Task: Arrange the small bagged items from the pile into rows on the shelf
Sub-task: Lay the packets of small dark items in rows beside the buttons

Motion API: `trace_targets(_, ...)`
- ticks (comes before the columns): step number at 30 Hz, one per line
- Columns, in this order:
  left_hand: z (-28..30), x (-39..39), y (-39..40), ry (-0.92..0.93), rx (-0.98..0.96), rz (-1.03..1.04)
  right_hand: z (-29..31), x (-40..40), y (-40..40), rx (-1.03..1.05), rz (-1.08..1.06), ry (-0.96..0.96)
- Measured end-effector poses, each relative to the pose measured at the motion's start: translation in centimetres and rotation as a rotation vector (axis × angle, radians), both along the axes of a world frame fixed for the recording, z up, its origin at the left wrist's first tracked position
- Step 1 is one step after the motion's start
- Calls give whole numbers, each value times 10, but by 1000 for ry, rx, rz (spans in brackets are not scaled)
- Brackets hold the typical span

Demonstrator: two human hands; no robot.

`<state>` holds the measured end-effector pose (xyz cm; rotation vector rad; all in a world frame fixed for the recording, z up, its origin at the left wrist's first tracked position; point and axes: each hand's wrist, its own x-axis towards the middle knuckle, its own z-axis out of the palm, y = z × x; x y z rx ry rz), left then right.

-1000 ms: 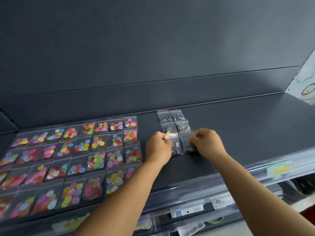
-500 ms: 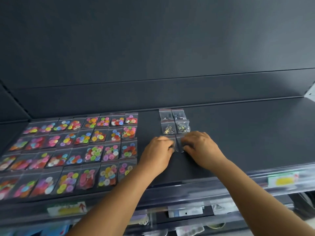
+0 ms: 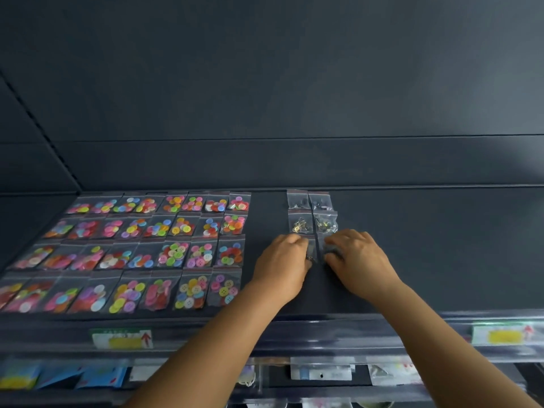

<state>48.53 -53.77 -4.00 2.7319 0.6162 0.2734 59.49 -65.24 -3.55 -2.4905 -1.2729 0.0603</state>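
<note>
Two small clear bags (image 3: 319,248) lie side by side on the dark shelf (image 3: 441,245), forming a third row below four placed bags (image 3: 312,213). The left hand (image 3: 282,265) and right hand (image 3: 357,260) each press one bag with curled fingers. The bags are judged light, limp and slippery; pinch at the edges.

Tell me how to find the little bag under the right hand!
Start at the big block of colourful button bags on the dark shelf, then cross the bare gap to the two short columns of clear bags. The right hand touches the nearest bag in the right column; unlike the button bags, it holds no bright colours.
</note>
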Motion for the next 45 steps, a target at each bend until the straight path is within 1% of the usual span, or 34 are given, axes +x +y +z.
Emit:
trace_targets(4, 9, -14, 4, 17, 115, 50, 6, -11, 10, -30, 81, -57)
trace_targets(7, 18, -38, 15, -14, 117, 103, 11, -28, 26, -50, 149, -67)
trace_targets(11, 27, -85, 38, -49, 113, 209, 21, -62, 58, -24, 245, -65)
trace_targets(21, 36, -244, 124, -55, 107, 452, 36, -203, 170, 25, 449, -21)
trace_targets(32, 34, -418, 215, -35, 146, 576, 33, -369, 286, 36, 609, 17)
trace_targets(38, 30, -482, 261, -43, 148, 670, 31, -426, 344, 5, 683, 14)
trace_targets(45, 22, -534, 332, -43, 156, 788, 27, -473, 428, 23, 765, 22)
